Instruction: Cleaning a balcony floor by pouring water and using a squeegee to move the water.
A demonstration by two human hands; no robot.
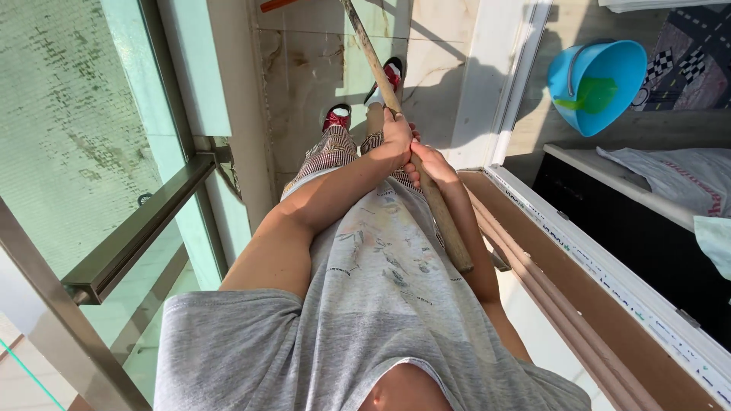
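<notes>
Both hands grip one wooden pole [415,144]. The left hand [396,137] is closed round the pole, fingers wrapped over the shaft, its forearm crossing the grey shirt [365,304]. The right hand [430,161] is also closed on the pole, just below the left hand and touching it.

The pole runs on a slant. From the hands it goes up and away, over the tiled floor [304,61], and leaves the picture at the top. Below the right hand its blunt end juts out beside the shirt, close to the right forearm.

Just past the left hand are two feet in red and white shoes [337,116], one on each side of the pole's line. Well off to the left of the hands stand a glass panel and a metal rail [137,228]. To the right of the hands are a white door frame [502,84] and a brown door edge [579,289]. Farther right, well apart from the hands, a blue bucket [609,76] sits on the floor with something green inside.
</notes>
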